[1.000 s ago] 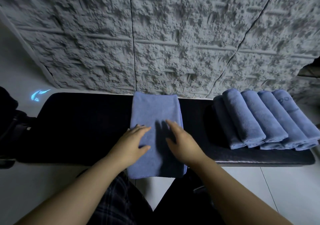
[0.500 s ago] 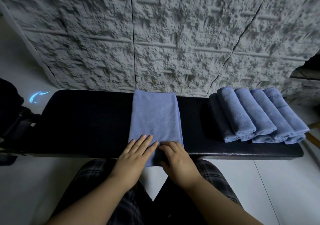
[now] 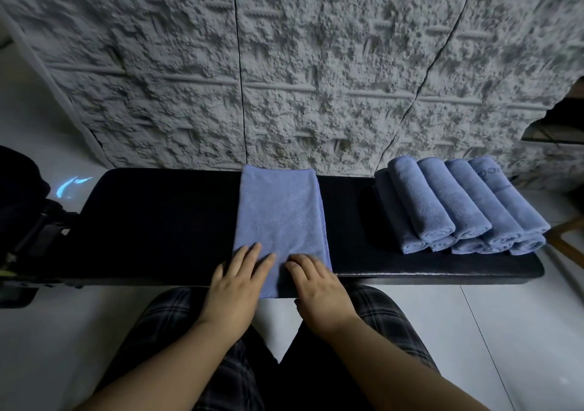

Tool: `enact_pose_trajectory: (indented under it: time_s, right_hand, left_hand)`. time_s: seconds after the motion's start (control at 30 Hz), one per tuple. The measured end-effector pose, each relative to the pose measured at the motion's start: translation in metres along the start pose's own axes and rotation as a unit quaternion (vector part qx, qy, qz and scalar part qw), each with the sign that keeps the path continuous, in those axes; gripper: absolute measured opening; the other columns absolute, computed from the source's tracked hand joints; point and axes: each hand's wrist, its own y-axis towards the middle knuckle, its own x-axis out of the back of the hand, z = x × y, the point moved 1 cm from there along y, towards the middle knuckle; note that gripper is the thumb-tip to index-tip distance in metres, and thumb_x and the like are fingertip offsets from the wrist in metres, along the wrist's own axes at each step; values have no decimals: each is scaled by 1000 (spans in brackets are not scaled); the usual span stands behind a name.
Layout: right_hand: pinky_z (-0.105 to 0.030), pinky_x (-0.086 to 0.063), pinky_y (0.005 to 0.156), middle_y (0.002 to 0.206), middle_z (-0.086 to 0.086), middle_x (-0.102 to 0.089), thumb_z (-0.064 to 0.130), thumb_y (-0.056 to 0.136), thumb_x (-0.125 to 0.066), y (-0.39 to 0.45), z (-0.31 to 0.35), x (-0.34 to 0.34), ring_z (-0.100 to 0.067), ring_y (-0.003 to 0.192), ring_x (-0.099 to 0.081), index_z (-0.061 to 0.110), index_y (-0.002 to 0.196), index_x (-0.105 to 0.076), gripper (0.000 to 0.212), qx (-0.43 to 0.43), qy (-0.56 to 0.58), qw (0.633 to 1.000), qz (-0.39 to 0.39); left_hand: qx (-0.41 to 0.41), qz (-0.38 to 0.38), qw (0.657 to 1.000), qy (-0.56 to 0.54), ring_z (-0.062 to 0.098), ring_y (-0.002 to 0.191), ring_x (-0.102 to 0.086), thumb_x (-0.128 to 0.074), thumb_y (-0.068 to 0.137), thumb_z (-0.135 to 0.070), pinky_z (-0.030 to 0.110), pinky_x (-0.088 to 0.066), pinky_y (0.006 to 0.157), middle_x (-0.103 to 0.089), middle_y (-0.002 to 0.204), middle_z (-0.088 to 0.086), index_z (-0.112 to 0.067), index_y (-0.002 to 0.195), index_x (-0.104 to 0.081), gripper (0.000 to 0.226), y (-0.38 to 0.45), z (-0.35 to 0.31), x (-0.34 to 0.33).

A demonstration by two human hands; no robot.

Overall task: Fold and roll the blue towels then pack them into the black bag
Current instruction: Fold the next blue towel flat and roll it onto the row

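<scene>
While both palms sit at its near end: the folded towel (image 3: 279, 217) lies flat across the black bench (image 3: 158, 221), its near edge hanging just over the front lip
Left hand (image 3: 235, 281): fingers straight, pressing on the near left corner; it grips nothing
Right hand (image 3: 317, 282): fingers bent at the near right corner; whether they pinch the hem, I cannot tell
Done: rolled towels (image 3: 458, 208) stacked at the bench's right end, well apart
Left: I judge this towel folded but unrolled; nothing packed; the dark shape (image 3: 19, 208) at far left may be the bag
</scene>
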Motion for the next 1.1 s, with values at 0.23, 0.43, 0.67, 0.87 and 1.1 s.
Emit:
enact_pose_trajectory:
  time_s: [0.23, 0.43, 0.67, 0.87, 1.1]
  right_hand:
    - [-37, -43, 96, 131, -5, -59, 16, 39, -88, 2, 0, -2, -19, 119, -57, 9, 130, -55, 97, 5, -69, 997, -16]
    - [-39, -39, 101, 138, -7, -52, 13, 50, -82, 12, -7, -6, -20, 127, -49, 9, 140, -38, 101, -8, -71, 997, 6]
    - [-34, 4, 112, 154, -1, 11, 9, 88, -52, 22, -12, -6, -17, 141, 8, 15, 147, 6, 82, -4, -85, 995, 41]
    - [-42, -45, 100, 135, -7, -55, 8, 62, -73, 16, -16, -9, -25, 125, -52, 10, 131, -54, 71, -3, 1, 1000, -16]
    - [-29, -49, 62, 84, 5, -55, 20, 69, -45, 11, -20, 10, -17, 74, -52, 21, 82, -60, 20, -69, 39, 994, -70]
  left_hand:
    - [-59, -12, 998, -18, 19, 120, -48, -86, 36, -2, 32, -53, 82, -61, 122, 3, -16, 118, -46, 92, -1, -2, -2]
    - [-62, 10, 998, 0, 22, 128, -43, -86, 37, 2, 32, -53, 86, -53, 135, 7, -16, 131, -40, 106, 8, 6, -6]
    - [-55, 18, 998, 35, 23, 129, -46, -83, 43, -1, 49, -35, 104, -47, 141, 5, -21, 138, -33, 109, 16, 13, -1]
    - [-76, -64, 995, 2, 22, 118, -53, -56, 69, -9, 37, -26, 109, -60, 124, 5, -13, 122, -57, 53, 9, 15, -4]
    - [-15, -60, 996, -67, 16, 82, -54, -79, 58, -8, 31, -52, 68, -59, 86, -6, -19, 92, -69, 38, 9, 17, 16]
